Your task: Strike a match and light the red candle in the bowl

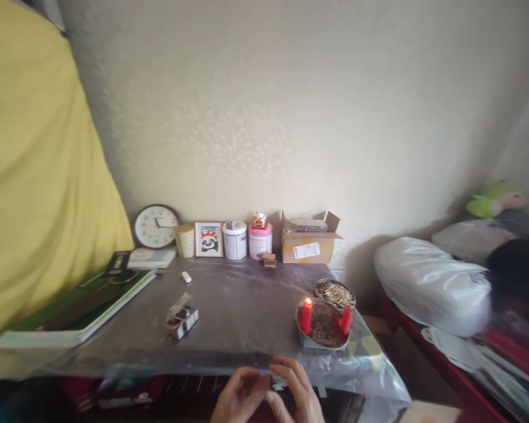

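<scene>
Both hands are together at the table's front edge, low in the view. My left hand [240, 395] has its fingers curled round a small brownish piece [261, 385], too blurred to name surely. Close beside it, my right hand [295, 390] has bent fingers near the same piece; whether it grips it is unclear. To the right, a round tin [324, 329] holds a lit red candle [307, 316] and an unlit red candle [346, 321]. Behind it, another tin [335, 294] is full of small sticks. A clear pack of small dark-and-white items [183, 320] lies to the left.
Along the wall stand a clock [157, 227], a yellow cup [186, 241], a panda picture [209, 239], two canisters [235, 241] and a cardboard box [308, 247]. Small brown boxes [269, 261] sit near them. A green flat box [79, 305] lies left; white bags [432, 285] are right.
</scene>
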